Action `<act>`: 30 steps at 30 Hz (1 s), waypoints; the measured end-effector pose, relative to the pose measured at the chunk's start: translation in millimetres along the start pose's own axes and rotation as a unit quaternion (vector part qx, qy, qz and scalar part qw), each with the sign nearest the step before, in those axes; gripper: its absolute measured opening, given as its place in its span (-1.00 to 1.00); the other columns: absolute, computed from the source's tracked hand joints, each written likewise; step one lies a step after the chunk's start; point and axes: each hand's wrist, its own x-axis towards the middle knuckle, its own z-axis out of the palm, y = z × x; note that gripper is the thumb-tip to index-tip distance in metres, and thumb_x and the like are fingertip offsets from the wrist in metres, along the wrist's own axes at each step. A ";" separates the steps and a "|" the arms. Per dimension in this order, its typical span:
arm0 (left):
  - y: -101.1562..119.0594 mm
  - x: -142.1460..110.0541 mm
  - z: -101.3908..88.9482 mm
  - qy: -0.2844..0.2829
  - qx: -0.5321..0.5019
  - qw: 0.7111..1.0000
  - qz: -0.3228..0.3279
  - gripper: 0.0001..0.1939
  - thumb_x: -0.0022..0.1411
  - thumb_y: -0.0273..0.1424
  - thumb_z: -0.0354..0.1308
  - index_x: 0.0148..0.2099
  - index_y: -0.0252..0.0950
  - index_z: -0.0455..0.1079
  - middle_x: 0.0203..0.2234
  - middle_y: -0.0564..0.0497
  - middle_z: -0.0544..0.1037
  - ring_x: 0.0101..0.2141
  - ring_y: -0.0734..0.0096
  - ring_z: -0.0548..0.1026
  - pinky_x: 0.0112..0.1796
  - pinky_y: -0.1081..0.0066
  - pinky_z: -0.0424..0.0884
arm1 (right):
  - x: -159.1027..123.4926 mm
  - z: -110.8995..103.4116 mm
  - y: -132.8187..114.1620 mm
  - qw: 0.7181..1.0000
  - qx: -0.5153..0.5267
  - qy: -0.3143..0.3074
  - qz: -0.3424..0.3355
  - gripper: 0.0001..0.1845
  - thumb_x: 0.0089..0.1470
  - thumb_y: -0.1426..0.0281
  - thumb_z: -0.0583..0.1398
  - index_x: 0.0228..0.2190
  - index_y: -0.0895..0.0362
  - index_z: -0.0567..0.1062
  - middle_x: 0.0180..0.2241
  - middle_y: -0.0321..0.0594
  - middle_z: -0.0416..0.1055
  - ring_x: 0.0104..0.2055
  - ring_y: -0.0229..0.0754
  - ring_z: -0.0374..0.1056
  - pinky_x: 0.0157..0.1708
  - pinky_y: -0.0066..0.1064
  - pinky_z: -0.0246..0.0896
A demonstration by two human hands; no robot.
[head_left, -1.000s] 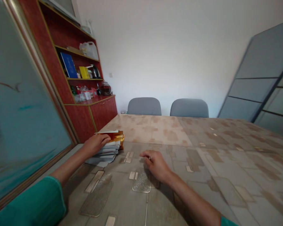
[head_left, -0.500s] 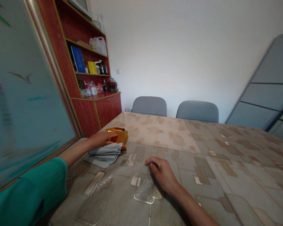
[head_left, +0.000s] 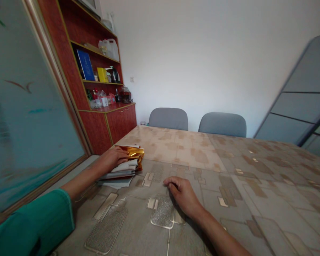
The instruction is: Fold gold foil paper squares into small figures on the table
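My left hand (head_left: 114, 159) is on a stack of folded grey papers (head_left: 122, 173) at the left of the table, its fingers closed over the near edge of a shiny gold foil paper (head_left: 136, 153). The foil lies creased on the back of the stack, with a pale edge showing behind it. Parts of both are hidden beneath the hand. My right hand (head_left: 183, 195) rests on its side on the patterned tablecloth (head_left: 138, 220), right of the stack. Its fingers are curled in, with nothing visible in them.
Two grey chairs (head_left: 168, 118) stand behind the table's far edge. At the left rear is a red-brown cabinet (head_left: 120, 122) with bottles, boxes and a kettle on its shelves. A frosted glass panel (head_left: 37, 135) runs close along the left side.
My left hand has shifted slightly left and down over the stack. The gold foil has bent upward, and a pale edge now shows behind it. My right hand stays put.
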 end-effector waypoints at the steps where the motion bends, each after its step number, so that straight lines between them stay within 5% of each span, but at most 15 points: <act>1: -0.3 -2.1 0.5 0.012 0.015 1.000 0.007 -0.72 0.43 -0.21 0.12 -0.01 -0.28 0.51 -0.09 -0.09 0.60 -0.12 0.18 0.56 -0.06 0.12 0.49 | 0.0 0.2 0.0 1.000 0.003 0.001 -0.001 -0.67 0.08 0.56 0.07 -0.34 0.13 0.64 -0.30 -0.15 0.65 -0.21 -0.06 0.55 -0.12 -0.29 0.38; 4: 2.5 -6.8 -2.9 0.062 0.061 0.996 0.008 -0.62 0.45 -0.16 0.02 -0.15 -0.25 0.60 -0.17 -0.11 0.68 -0.13 0.10 0.56 -0.07 0.11 0.46 | -0.1 0.3 -1.8 1.000 0.014 0.004 0.001 -0.67 0.08 0.54 0.06 -0.34 0.14 0.63 -0.32 -0.14 0.64 -0.22 -0.05 0.55 -0.14 -0.27 0.39; 10: 29.5 -1.6 -25.9 0.196 0.127 0.971 0.050 -0.63 0.46 -0.18 0.03 -0.10 -0.27 0.60 -0.07 -0.18 0.66 -0.10 0.04 0.53 -0.09 0.01 0.48 | 0.3 -5.0 -17.3 0.999 0.039 0.020 0.007 -0.71 0.18 0.40 0.11 -0.14 0.12 0.59 -0.19 -0.10 0.62 -0.17 -0.05 0.53 -0.14 -0.23 0.40; 16: 106.7 4.2 -33.3 0.257 0.139 0.941 0.170 -0.86 0.35 -0.40 0.24 -0.06 -0.15 0.54 0.00 -0.02 0.64 0.05 0.19 0.51 0.10 0.04 0.41 | -2.6 -20.4 -45.3 0.999 0.032 0.044 0.004 -0.27 0.01 0.23 0.37 0.20 0.04 0.36 0.16 0.03 0.41 0.09 0.08 0.39 0.01 -0.04 0.34; 18: 137.9 2.5 -27.1 0.284 0.140 0.915 0.251 -0.87 0.33 -0.46 0.25 -0.08 -0.23 0.54 0.00 -0.09 0.64 0.07 0.14 0.49 0.11 -0.01 0.39 | -6.4 -26.9 -53.4 0.998 0.009 0.054 -0.034 -0.35 -0.03 0.24 0.41 0.11 0.05 0.46 0.07 -0.01 0.48 0.06 0.11 0.41 0.02 0.01 0.33; 20: 165.1 1.3 -17.2 0.289 0.123 0.902 0.295 -0.87 0.37 -0.50 0.18 -0.10 -0.29 0.53 -0.01 -0.12 0.64 0.10 0.09 0.47 0.14 -0.06 0.35 | -12.1 -34.9 -58.6 0.994 -0.007 0.062 -0.086 -0.64 0.02 0.32 0.38 -0.09 0.03 0.58 -0.11 -0.12 0.58 -0.08 0.05 0.48 -0.06 -0.05 0.39; 23: 195.0 1.9 2.1 0.274 0.092 0.910 0.298 -0.76 0.33 -0.54 0.21 0.03 -0.24 0.50 0.02 -0.05 0.63 0.13 0.16 0.46 0.26 -0.03 0.21 | -25.1 -52.2 -60.2 0.989 -0.009 0.077 -0.124 -0.89 0.14 0.42 0.27 -0.27 0.02 0.61 -0.27 -0.22 0.61 -0.23 -0.05 0.50 -0.21 -0.18 0.42; 26: 214.5 -0.3 21.4 0.283 -0.001 0.939 0.197 -0.44 0.32 -0.42 0.26 0.31 -0.22 0.24 0.32 -0.22 0.29 0.29 0.04 0.27 0.22 -0.04 0.29 | -44.7 -75.5 -56.8 0.981 -0.042 0.095 -0.162 -0.84 0.18 0.49 0.21 -0.29 0.03 0.59 -0.24 -0.20 0.62 -0.21 -0.04 0.48 -0.19 -0.17 0.38; 28: 224.1 -8.0 31.6 0.252 -0.065 0.956 0.137 -0.25 0.34 -0.39 0.23 0.44 -0.27 -0.04 0.41 -0.32 0.04 0.36 0.00 0.11 0.20 -0.03 0.32 | -60.6 -89.9 -53.7 0.952 -0.129 0.090 -0.263 -0.86 0.18 0.50 0.24 -0.25 0.04 0.56 -0.15 -0.16 0.62 -0.12 -0.02 0.46 -0.13 -0.14 0.36; 30: 232.4 -20.4 38.9 0.202 -0.101 0.962 0.153 -0.23 0.36 -0.39 0.19 0.46 -0.34 -0.11 0.39 -0.34 0.12 0.35 0.07 0.15 0.23 0.04 0.30 | -77.3 -99.6 -50.2 0.924 -0.195 0.059 -0.324 -0.92 0.23 0.48 0.23 -0.25 0.06 0.51 -0.08 -0.15 0.61 -0.03 -0.03 0.44 -0.03 -0.11 0.33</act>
